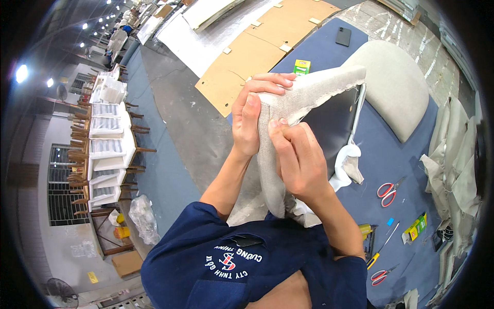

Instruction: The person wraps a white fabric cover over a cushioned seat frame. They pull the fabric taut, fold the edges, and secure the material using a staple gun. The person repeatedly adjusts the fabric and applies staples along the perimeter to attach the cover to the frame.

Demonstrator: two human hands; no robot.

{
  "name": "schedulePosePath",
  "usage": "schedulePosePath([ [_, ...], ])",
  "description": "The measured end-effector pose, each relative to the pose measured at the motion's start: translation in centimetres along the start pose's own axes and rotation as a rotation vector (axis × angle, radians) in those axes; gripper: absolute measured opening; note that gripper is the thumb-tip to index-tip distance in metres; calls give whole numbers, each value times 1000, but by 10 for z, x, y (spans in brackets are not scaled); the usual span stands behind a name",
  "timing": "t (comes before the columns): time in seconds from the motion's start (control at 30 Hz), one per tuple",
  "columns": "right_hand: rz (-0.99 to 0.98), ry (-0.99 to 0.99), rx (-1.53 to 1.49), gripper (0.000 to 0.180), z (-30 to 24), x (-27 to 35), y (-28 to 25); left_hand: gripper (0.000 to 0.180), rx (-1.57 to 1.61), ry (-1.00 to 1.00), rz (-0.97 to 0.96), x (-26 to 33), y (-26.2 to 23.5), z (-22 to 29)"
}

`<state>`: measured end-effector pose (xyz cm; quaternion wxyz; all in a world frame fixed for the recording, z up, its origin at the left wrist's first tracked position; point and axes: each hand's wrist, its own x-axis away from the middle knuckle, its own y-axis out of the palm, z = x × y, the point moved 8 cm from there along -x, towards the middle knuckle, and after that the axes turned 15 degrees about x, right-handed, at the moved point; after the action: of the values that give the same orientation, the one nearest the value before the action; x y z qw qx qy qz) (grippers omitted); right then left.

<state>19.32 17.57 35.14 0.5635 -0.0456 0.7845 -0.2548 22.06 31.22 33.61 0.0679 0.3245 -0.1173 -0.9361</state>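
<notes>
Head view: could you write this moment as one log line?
left hand: grips corner of fabric-covered seat panel | right hand: pinches beige fabric at same corner | blue table: red scissors, grey cushion

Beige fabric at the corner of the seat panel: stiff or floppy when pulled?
Probably floppy: the beige fabric folds around the panel corner under both hands. Its woven surface looks grippy rather than slippery. The frayed edge suggests hard tugging may unravel threads.

My left hand (250, 116) and right hand (298, 162) are bare, without gloves, rings or a watch. My forearms are uncovered to the elbow. I wear a dark navy short-sleeved work shirt (206, 257) with white lettering and a small red-and-white emblem.
</notes>
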Motion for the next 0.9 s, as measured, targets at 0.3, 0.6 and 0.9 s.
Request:
schedulePosePath([
  [0.3,9,-15,-113,20,3,5,-6,31,-192,21,241,14,-9,13],
  [0.6,-106,-159,97,17,-9,0,-10,26,-203,-123,149,5,16,16],
  [0.9,20,-16,-152,26,17,9,-13,34,-211,-154,68,6,19,17],
])
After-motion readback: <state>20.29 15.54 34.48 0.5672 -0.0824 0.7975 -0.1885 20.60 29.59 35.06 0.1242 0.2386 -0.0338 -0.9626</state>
